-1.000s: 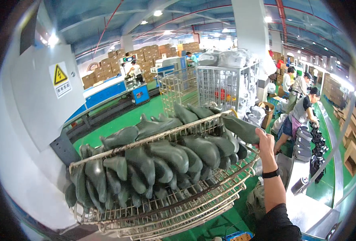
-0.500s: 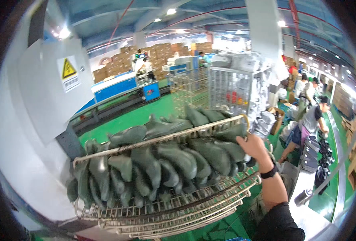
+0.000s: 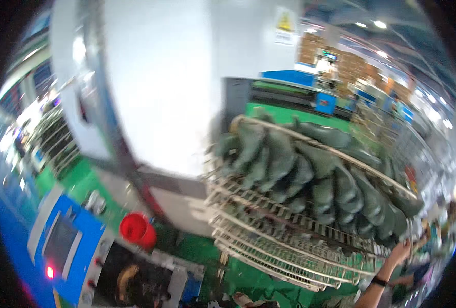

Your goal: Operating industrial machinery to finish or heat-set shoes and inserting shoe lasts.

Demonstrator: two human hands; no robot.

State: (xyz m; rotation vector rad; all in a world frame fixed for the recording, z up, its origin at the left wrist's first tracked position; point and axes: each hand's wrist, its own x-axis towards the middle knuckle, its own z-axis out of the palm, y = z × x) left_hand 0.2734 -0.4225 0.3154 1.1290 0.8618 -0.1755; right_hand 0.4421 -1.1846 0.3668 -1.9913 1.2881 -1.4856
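My right hand point(image 3: 401, 251), with a dark band on its wrist, is at the right end of a pale metal wire rack point(image 3: 284, 256). Its fingers look closed round the rack's end frame, though motion blurs them. Rows of dark green, glossy boot-shaped pieces point(image 3: 336, 185) hang closely side by side along both sides of the rack's top rail point(image 3: 336, 150). Below them are several wire shelves. My left hand is out of view.
A large white machine housing point(image 3: 161, 92) stands left of the rack. At lower left are a blue machine point(image 3: 79, 246) with a lit red lamp and a red bucket point(image 3: 138, 230). Another rack point(image 3: 53, 138) is at far left. Stacked cartons point(image 3: 348, 64) fill the back.
My view has swung left, so the rack and my right hand appear farther right and the blue machine and red bucket have come into sight. My hand remains at the rack's end.
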